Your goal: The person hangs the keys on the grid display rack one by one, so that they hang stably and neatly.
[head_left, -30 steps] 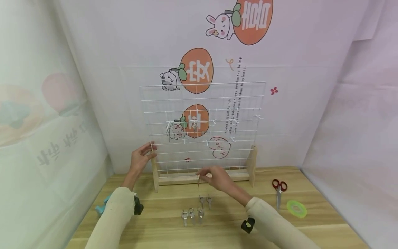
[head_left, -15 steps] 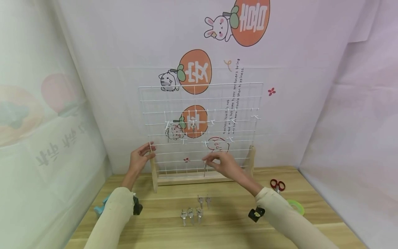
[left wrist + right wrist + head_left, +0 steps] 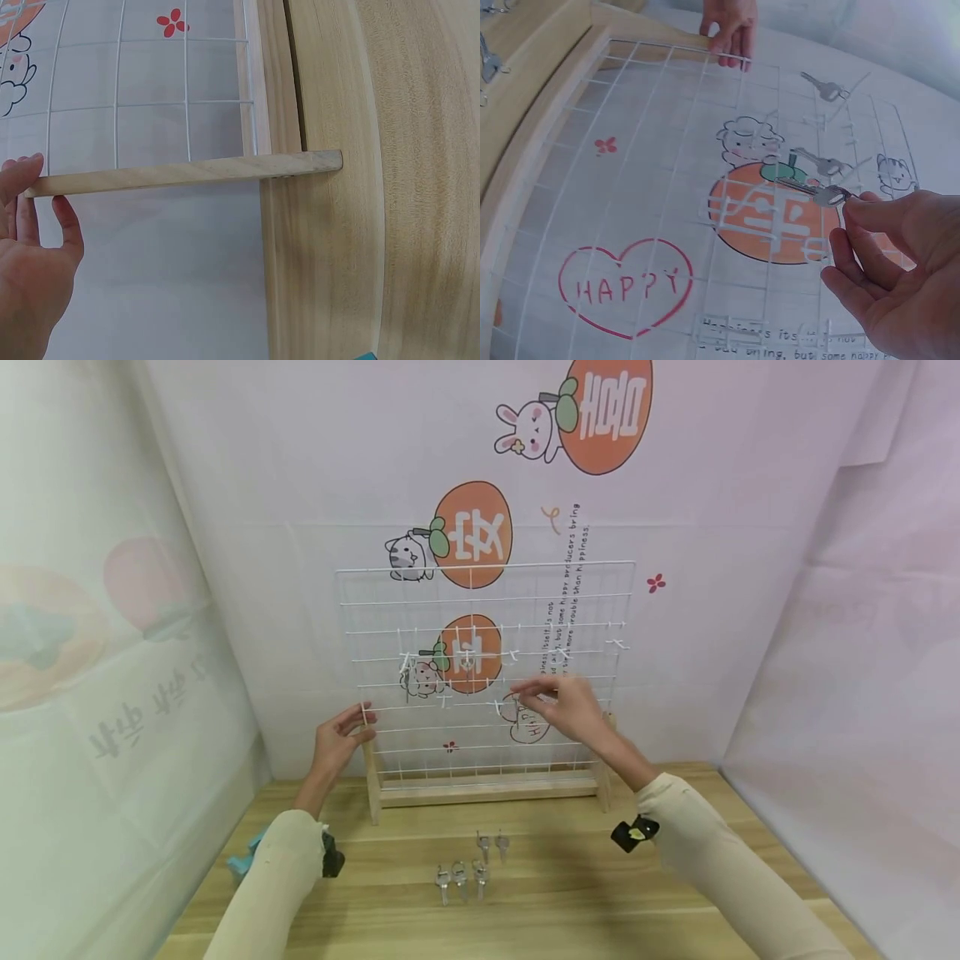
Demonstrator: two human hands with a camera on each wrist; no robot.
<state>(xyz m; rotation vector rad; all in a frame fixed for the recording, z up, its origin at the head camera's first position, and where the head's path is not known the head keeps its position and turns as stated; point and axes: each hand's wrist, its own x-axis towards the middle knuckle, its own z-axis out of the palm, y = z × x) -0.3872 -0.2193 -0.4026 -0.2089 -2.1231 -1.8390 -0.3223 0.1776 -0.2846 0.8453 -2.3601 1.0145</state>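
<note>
A white wire grid rack on a wooden base stands upright at the back of the table. My left hand holds the top of its left wooden post, thumb on one side and fingers on the other. In front of the grid, my right hand pinches a silver key near its head, between thumb and forefinger. The key appears apart from the hooks. Two other keys hang on the grid, one key farther left and another key nearer my right hand.
Several keys with rings lie in two rows on the wooden table before the rack. A light blue object sits partly behind my left sleeve. A white printed cloth hangs close behind the grid.
My right hand has risen from low at the rack's base and shifted right, carrying the key. My left hand stays on the post. The right sleeve now covers the scissors and green tape roll.
</note>
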